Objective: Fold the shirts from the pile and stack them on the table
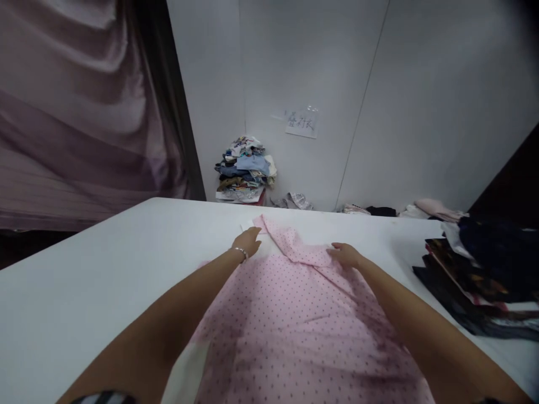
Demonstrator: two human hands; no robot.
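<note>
A pink garment with small dark dots (290, 308) lies spread over the near middle of the white table, its far part folded and creased. My left hand (247, 241), with a bracelet at the wrist, is at the garment's far left edge beside a small white piece; its fingers are closed together on the cloth there. At the far right part of the garment, my right hand (345, 254) has its fingers pressed on the pink cloth. A pale strip (185, 373) shows at the garment's near left edge.
Folded dark clothes (497, 269) are stacked on the table's right side. Behind the white table (105, 269) stands a tall clothes pile (246, 171), with more garments (438, 209) along the wall. A paper sign (302, 122) hangs there. A mauve curtain (80, 112) is at left.
</note>
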